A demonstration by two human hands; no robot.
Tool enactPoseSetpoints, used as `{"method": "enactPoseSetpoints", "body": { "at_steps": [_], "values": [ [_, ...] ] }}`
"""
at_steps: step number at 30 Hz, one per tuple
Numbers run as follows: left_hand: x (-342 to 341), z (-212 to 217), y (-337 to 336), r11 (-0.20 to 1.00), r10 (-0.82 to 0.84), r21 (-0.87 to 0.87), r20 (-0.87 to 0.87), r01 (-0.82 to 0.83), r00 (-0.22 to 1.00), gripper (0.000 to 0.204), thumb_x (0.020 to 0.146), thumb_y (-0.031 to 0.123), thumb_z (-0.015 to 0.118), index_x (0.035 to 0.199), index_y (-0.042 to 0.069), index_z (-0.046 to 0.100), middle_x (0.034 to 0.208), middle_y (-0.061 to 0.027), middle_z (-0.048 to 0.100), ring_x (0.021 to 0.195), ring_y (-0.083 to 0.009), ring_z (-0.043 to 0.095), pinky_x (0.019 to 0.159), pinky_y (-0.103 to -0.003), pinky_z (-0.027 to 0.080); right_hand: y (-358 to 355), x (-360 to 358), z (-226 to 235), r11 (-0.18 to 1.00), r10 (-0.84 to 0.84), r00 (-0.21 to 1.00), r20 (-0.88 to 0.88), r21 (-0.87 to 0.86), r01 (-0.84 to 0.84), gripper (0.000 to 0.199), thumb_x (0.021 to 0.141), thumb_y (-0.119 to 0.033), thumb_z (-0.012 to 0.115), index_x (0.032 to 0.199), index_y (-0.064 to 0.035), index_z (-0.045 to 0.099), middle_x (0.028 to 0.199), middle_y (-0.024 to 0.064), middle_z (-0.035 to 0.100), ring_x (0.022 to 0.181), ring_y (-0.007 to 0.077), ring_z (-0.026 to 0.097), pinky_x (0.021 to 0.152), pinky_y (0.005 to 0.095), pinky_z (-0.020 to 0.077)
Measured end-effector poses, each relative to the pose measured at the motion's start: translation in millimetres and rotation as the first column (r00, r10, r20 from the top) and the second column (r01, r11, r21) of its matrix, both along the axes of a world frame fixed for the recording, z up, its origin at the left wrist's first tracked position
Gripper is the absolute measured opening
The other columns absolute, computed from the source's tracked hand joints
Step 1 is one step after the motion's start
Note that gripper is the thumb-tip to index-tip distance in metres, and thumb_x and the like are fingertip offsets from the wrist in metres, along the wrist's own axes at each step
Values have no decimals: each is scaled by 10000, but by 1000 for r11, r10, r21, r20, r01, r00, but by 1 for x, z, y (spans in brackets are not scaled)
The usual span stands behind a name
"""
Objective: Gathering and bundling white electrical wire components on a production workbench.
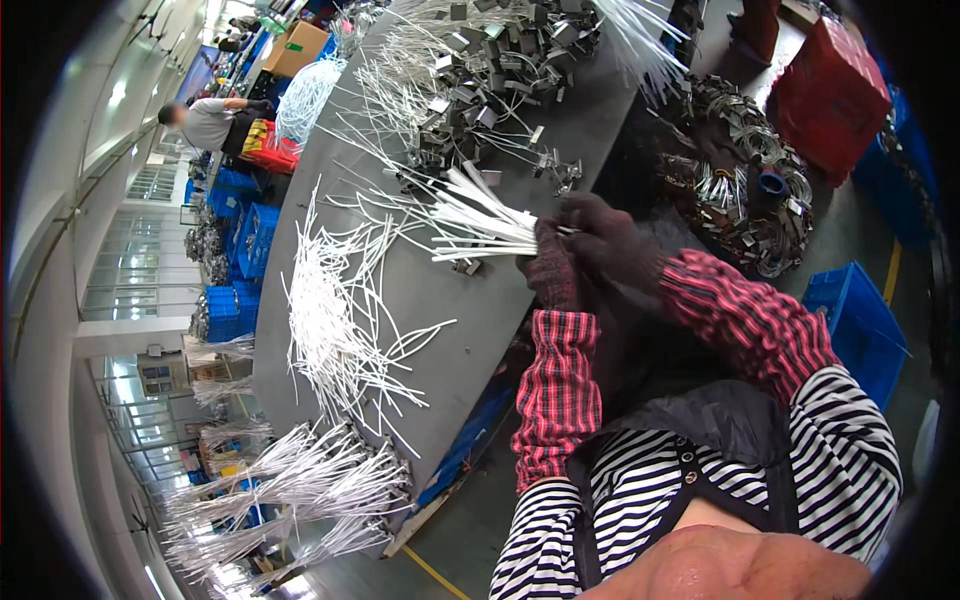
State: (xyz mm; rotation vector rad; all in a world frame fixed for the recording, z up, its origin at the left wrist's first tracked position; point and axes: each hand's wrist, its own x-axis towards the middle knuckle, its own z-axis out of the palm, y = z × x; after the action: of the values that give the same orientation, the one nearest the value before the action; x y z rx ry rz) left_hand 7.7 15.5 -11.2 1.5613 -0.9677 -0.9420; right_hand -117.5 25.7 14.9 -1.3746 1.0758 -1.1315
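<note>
a factory floor, with a long grey tabletop [450, 330]. at its near edge the left hand [552, 270] is clenched around a bundle of white tubes [480, 225]; the right hand [605, 235] pinches the bundle's end, seemingly evening it up. farther right, a blue crate [860, 320], contents unclear.

The person wears dark knitted gloves on both hands: the left hand [553, 268] has a glove with a reddish tint, the right hand [606, 238] has a darker, almost black one. Over both forearms there are loose sleeve covers in red and black check, gathered at the ends. Under them is a long-sleeved shirt with black and white horizontal stripes. Over the chest lies a black garment like a vest or apron, with small round buttons along its edge.
</note>
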Motion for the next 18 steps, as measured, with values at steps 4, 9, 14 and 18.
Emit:
{"method": "enactPoseSetpoints", "body": {
  "at_steps": [4, 9, 14, 18],
  "values": [
    [64, 0, -27, 997, 78, -4, 376, -82, 923, 444, 938, 410, 637, 1061, -17, 663, 893, -144, 705, 793, -267, 672, 706, -370, 518, -53, -1, -11, 904, -121, 939, -321, -427, -29, 567, 836, -140, 693, 1360, -97, 483, 1071, 177, 678, 956, 316, 684, 808, 391, 556],
    [128, 17, -32, 971, 236, 20, -222, -238, 946, 222, 926, 241, 588, 940, 27, 645, 733, -41, 620, 677, -146, 645, 562, -297, 515, -98, -36, -39, 850, -342, 454, -823, -476, -223, 467, 898, -236, 618, 1353, -176, 531, 1222, 163, 640, 1167, 365, 591, 979, 432, 485],
    [91, 34, -14, 989, 18, -118, -504, -89, 864, 267, 950, 242, 558, 1092, 17, 568, 844, -92, 637, 683, -193, 660, 615, -323, 577, -91, -41, -38, 860, -230, 633, -739, -459, -224, 397, 882, -330, 569, 1261, -214, 600, 1134, 131, 667, 1116, 359, 602, 915, 446, 489],
    [32, 48, -6, 942, -169, -192, 443, 277, 881, 264, 992, 241, 502, 1062, 22, 631, 886, -92, 673, 748, -194, 671, 682, -330, 572, -59, -40, -31, 920, 92, 722, -685, -220, -326, 374, 841, -329, 604, 1202, -239, 628, 1066, 149, 667, 998, 339, 644, 825, 448, 507]
  ]
}}
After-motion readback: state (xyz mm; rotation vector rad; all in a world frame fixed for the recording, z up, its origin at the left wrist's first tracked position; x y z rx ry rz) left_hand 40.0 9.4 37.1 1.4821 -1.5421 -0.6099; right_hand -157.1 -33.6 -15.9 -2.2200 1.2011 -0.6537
